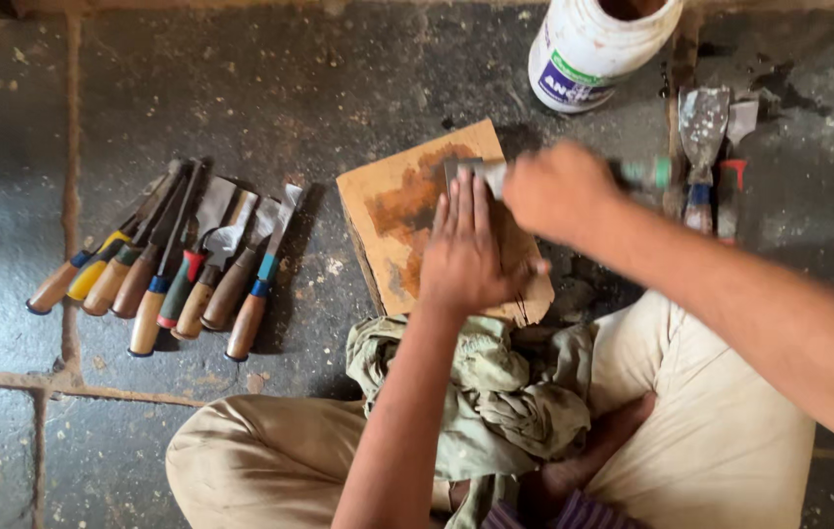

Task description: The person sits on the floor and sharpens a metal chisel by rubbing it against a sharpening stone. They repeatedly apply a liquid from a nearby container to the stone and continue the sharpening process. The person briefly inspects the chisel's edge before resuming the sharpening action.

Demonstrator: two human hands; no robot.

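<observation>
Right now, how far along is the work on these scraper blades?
Done is unclear: a row of scrapers lies at the left. In hand: the right hand grips one scraper, the left hand pressing its blade on the stained board. Two scrapers lie at the right.

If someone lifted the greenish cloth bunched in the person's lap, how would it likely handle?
The greenish cloth is crumpled in deep folds, so it would probably hang limp and floppy. It looks thin, likely light for its bulk. Draped over the lap, it seems unlikely to roll or slide away.
</observation>
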